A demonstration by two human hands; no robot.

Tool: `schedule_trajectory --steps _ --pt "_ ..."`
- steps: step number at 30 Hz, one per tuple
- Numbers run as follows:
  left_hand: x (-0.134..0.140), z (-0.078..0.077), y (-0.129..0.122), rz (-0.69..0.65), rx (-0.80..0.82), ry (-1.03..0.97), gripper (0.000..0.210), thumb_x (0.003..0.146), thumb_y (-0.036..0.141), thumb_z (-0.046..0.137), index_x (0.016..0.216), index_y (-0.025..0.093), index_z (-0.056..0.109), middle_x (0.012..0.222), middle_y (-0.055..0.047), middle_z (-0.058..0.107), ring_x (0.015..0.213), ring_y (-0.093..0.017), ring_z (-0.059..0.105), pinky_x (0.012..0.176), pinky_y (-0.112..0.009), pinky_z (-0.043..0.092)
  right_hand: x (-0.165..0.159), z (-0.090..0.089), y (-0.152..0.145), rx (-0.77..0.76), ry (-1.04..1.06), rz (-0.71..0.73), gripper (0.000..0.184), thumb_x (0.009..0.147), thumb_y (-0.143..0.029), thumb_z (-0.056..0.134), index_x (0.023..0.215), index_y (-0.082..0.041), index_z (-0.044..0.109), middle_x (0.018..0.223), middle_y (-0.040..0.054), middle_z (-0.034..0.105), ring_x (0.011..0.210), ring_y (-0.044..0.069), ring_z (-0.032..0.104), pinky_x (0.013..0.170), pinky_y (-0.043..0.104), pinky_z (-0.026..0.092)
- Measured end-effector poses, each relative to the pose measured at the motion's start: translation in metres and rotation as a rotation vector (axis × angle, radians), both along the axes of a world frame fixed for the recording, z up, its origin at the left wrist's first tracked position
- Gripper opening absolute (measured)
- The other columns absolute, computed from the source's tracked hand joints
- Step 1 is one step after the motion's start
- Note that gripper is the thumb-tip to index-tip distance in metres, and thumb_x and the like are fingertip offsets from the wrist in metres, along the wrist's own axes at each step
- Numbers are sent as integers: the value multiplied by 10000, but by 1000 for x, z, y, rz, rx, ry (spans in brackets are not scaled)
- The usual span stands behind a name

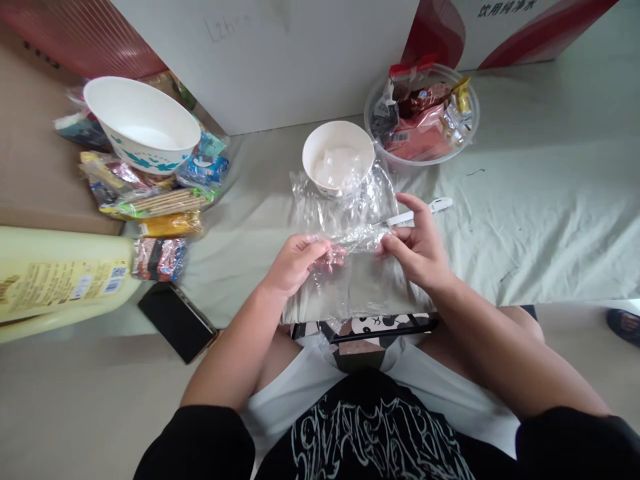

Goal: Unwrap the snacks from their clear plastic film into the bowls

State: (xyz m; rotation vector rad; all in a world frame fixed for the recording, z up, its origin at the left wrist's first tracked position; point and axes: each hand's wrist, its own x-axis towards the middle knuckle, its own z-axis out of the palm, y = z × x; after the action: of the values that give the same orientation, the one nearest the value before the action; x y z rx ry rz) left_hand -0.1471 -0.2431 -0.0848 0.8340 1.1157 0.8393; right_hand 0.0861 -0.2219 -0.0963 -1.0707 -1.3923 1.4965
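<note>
1. One pale yellow jug (75,287) lies at the left edge.
2. One large white bowl (145,127) with a blue leaf print sits tilted among wrapped snack packets (205,170); these overlap too much to count surely.
3. Below that bowl are one packet of thin sticks (165,203), one orange-yellow packet (170,225) and one red, blue and black packet (160,259).
4. One phone (177,322), screen dark, lies near the red, blue and black packet.
5. Of the person's two hands, the left hand (297,263) has thumb and fingers closed, pinching clear plastic.
6. One small white bowl (314,155) stands beyond the hands, with plastic inside it.
7. The clear plastic (360,243) stretches between both hands, in front of the small white bowl; whether it is one piece, I cannot tell.
8. One white-handled tool (443,205) runs behind the right hand, its inner end at the plastic.
9. The right hand (417,243) pinches the plastic too, index finger extended.
10. One clear round tub (425,162) holds several packets.
11. One dark shoe (625,323) shows at the right edge.
</note>
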Motion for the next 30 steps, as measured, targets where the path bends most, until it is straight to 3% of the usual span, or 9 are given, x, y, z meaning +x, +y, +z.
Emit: schedule_trajectory --steps 3,6,8,11,14,16,19,23,30 --pt "-2 2 -5 11 52 -21 345 793 450 763 624 184 622 805 -66 751 776 -173 735 660 -297 585 1 4 -9 142 -8 -53 273 987 -323 596 1211 -313 440 690 -73 639 563 135 693 573 308 602" --pt "-4 3 -8 75 71 -137 380 707 416 854 930 236 603 853 -12 749 765 -167 739 688 -318 617 3 5 -11 291 27 -58 56 1006 -243 544 1024 -292 523 718 -61 664 568 104 687 528 258 575" --pt "-2 4 -11 95 85 -142 499 745 406 841 1093 281 505 850 20 746 715 -154 737 677 -317 625 4 6 -10 361 1 -9 128 1000 -191 523 917 -261 591 701 -45 681 587 95 692 534 242 562" --pt "4 6 -19 153 202 30 472 874 385 745 1198 319 408 785 57 734 607 -130 707 630 -297 618 5 9 -7 372 -62 23 215 983 -165 518 837 -235 661 654 -30 692 590 96 688 552 245 553" --pt "12 8 -27 255 442 253 305 958 355 644 1201 331 461 787 64 738 572 -113 685 585 -283 608 6 11 -6 324 -66 5 227 967 -155 525 871 -233 715 651 -27 706 588 99 685 564 248 556" --pt "15 8 -30 208 635 347 105 996 287 568 1100 296 581 817 33 756 625 -116 710 598 -283 612 6 11 -7 294 -40 -7 227 967 -161 533 897 -236 736 647 -29 705 585 97 683 563 240 552" --pt "16 4 -29 72 821 414 146 961 178 578 1033 251 682 893 -12 788 763 -138 753 685 -294 629 7 11 -10 241 -28 -12 165 974 -221 578 962 -234 742 662 -26 700 589 103 680 571 246 550" --pt "15 -3 -23 93 732 507 429 861 202 716 1282 224 637 947 -28 794 811 -160 753 747 -315 640 11 12 -9 231 -83 32 198 926 -308 670 1103 -226 704 765 -5 701 658 122 675 612 272 550" --pt "5 -5 -11 171 849 800 157 922 163 638 996 239 754 883 -24 740 770 -146 679 721 -310 573 12 0 3 494 -377 108 352 865 -242 683 1216 -231 658 856 9 697 736 148 641 692 302 563"
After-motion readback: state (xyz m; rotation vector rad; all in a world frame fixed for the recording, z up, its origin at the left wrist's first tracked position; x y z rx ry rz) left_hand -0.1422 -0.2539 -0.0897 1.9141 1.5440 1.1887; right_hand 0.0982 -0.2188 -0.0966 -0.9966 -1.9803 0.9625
